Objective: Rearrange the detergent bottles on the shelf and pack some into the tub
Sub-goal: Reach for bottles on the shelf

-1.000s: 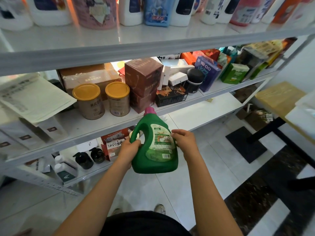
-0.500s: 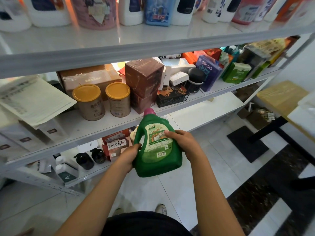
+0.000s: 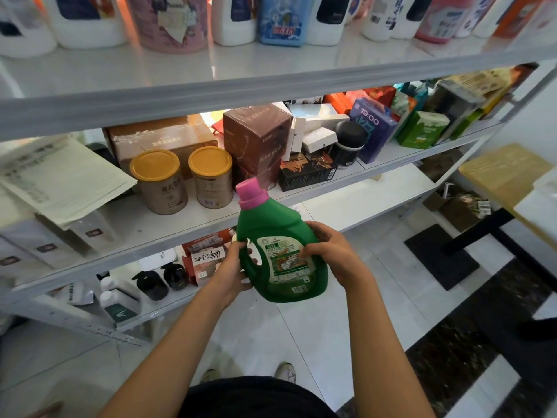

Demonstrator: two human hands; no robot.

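Green plastic detergent bottle [image 3: 280,236], pink screw cap [image 3: 250,191], glossy paper label facing up, held in mid-air between both hands, tilted w/ cap toward shelf [image 3: 241,82]. Left hand [image 3: 233,271] wraps moulded handle; right hand [image 3: 328,251] curls round opposite shoulder, fingertips on label. Beyond hands: two round tins [image 3: 184,179] w/ gold lids, brown cartons. Above: row of smooth white, pink, blue jugs [image 3: 280,19] on top shelf.

Pink-capped green detergent bottle [image 3: 278,245], tilted
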